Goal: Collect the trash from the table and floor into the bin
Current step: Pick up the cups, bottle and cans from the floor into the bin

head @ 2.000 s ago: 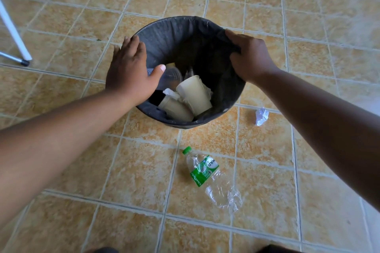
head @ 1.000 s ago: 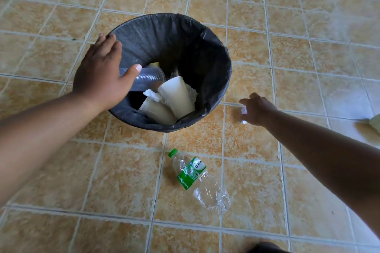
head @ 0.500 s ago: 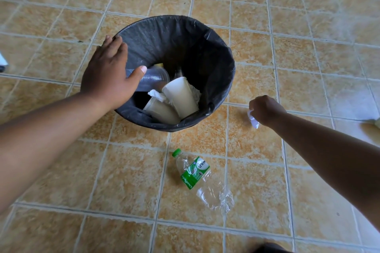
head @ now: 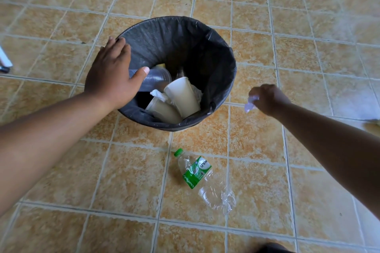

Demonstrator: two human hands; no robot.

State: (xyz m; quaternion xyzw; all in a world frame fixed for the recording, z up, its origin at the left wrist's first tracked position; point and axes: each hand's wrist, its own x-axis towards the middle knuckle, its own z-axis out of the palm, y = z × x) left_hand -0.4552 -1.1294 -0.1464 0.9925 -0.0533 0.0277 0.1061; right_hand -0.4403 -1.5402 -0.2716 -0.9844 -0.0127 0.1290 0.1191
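From the head camera, the bin [head: 218,53] stands on the tiled floor [head: 308,26], lined with a black bag and already holding paper cups [head: 182,96], a clear plastic cup [head: 156,78] and some tissue. The left hand [head: 111,76] rests flat on the bin's near-left rim, fingers spread and thumb hooked inside; its grip is loose, bracing the rim and not clutching anything.

The right hand [head: 267,98] hovers just right of the bin, above the floor, its grip closed on a small crumpled wrapper [head: 249,103] that pokes out below the fingers. That scrap looks nearly weightless and soft, so a light pinch should be enough; it may flutter if let go from high up, so releasing it low over the opening seems wiser.

A crushed plastic bottle [head: 197,174] with a green cap and label lies on the floor just in front of the bin. It should be light, crackly and somewhat slick; the firmer neck or the labelled middle looks the best place to take hold.
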